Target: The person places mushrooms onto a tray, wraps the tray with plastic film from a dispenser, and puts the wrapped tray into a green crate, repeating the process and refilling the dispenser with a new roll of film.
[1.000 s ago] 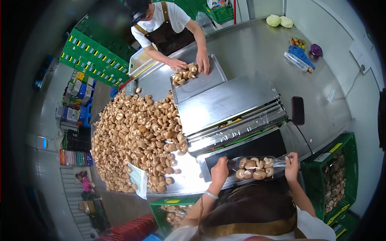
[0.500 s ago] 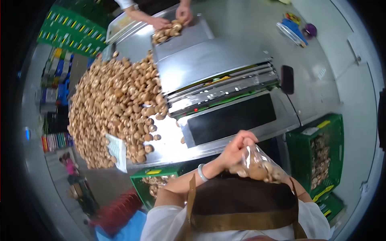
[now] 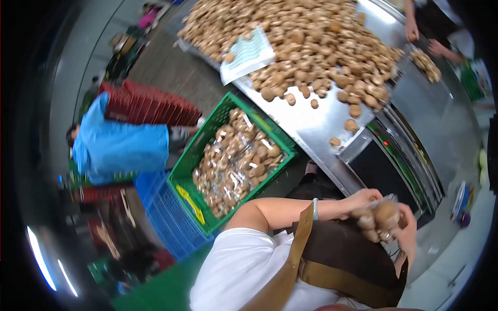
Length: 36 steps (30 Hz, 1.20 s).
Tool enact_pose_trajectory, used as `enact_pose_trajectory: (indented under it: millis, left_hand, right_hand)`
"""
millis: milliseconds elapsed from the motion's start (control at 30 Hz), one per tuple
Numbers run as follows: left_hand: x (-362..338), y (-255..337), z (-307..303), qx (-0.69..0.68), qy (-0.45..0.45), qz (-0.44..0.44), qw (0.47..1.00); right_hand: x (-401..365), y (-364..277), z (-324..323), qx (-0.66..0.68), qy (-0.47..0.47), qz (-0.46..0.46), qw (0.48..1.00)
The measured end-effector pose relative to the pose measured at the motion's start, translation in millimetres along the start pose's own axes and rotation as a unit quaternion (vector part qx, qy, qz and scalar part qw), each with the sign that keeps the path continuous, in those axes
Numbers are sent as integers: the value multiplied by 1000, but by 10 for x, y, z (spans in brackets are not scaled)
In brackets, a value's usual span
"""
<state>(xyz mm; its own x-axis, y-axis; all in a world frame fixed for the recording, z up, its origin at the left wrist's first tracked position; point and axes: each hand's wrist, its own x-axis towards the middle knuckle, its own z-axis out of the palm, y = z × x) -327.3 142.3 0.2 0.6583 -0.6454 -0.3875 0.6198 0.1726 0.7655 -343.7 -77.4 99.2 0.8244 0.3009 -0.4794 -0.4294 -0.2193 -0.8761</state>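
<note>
A clear plastic bag of brown mushrooms is held close to my apron, just before the machine. My left hand, with a pale bracelet at its wrist, closes on the top of the bag. On the bag's other side, my right hand curls its fingers around it. Beyond my hands lies a sealing machine with a black plate. A big heap of loose mushrooms covers much of the steel table, and a few stray ones lie near the machine.
A green crate full of bagged mushrooms stands to my left. A blue-green tray rests at the heap's edge. Further left are a person in a blue coat and red stacked crates. Another person's hands handle mushrooms at top right.
My view has swung left, bringing the green crate and the person in blue into full sight. The bag stays in my hands, and my right hand now shows beside it.
</note>
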Motion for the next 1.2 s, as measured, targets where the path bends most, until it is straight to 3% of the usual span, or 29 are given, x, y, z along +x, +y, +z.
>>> enact_pose_trajectory:
  millis: [33, 100, 167, 200, 233, 300, 367, 433, 500, 533, 567, 633, 700, 967, 1000, 1033, 1100, 1133, 1167, 1200]
  left_hand:
    - [-25, -195, -140, -240, 9, 43, 970]
    - [-346, 75, -447, -507, -8, 68, 859]
    - [-679, 163, -643, -467, -13, 223, 855]
    - [-830, 133, -696, -384, 56, 286, 876]
    - [-980, 136, -711, -321, 188, 265, 890]
    - [-1238, -1, -990, -146, 374, 273, 874]
    - [-1628, -323, -1464, -161, 398, 314, 847]
    - [-2265, -460, -1756, -255, 477, 345, 767]
    - [-3013, -733, -2130, -259, 565, 375, 687]
    - [-3416, -1053, -2417, -179, 636, 335, 672]
    - [-3724, -1099, -2551, -188, 686, 343, 613]
    - [-4335, -1743, -3082, -137, 791, 228, 551]
    - [-4585, -1799, -3303, -131, 828, 155, 522]
    - [-4755, -2613, -4359, -47, 807, 59, 586]
    - [-4715, -2744, -4433, -66, 816, 22, 575]
    - [-4713, -3177, -4698, 3, 858, -1, 513]
    - [-4723, -2951, -4611, 60, 863, 75, 496]
    - [-4516, -2115, -4116, 168, 860, 20, 481]
    - [-4596, -2318, -4239, 245, 865, -22, 436]
    - [-4328, -1861, -3933, 272, 891, -105, 349]
  right_hand:
    - [219, 32, -3, 38, 14, 4, 999]
    - [617, 2, 174, 80, 57, -28, 995]
    - [1005, -78, 610, 69, 117, -48, 990]
    - [1122, -131, 847, 9, 78, -54, 995]
    - [1216, -167, 1118, -48, 37, -65, 996]
    - [1318, -43, 1754, -26, -102, -129, 986]
    - [1379, -247, 2153, -204, -217, -187, 936]
    - [1457, -427, 2420, -181, -298, -203, 915]
    - [1560, -396, 2515, -187, -314, -185, 912]
    - [1625, -368, 2522, -193, -322, -157, 914]
    - [1685, -334, 2532, -199, -328, -130, 914]
    - [1744, -255, 2547, -235, -319, -130, 909]
    - [1782, -233, 2546, -274, -325, -103, 899]
    - [1858, -313, 2542, -405, -332, -83, 848]
    - [1883, -280, 2501, -414, -336, -114, 839]
    - [1900, -285, 2469, -425, -338, -138, 829]
    - [1882, -231, 2368, -440, -316, -202, 816]
    - [1864, -257, 2314, -454, -316, -201, 808]
    - [1855, -263, 2238, -466, -322, -198, 800]
    - [1847, -167, 2139, -451, -305, -235, 806]
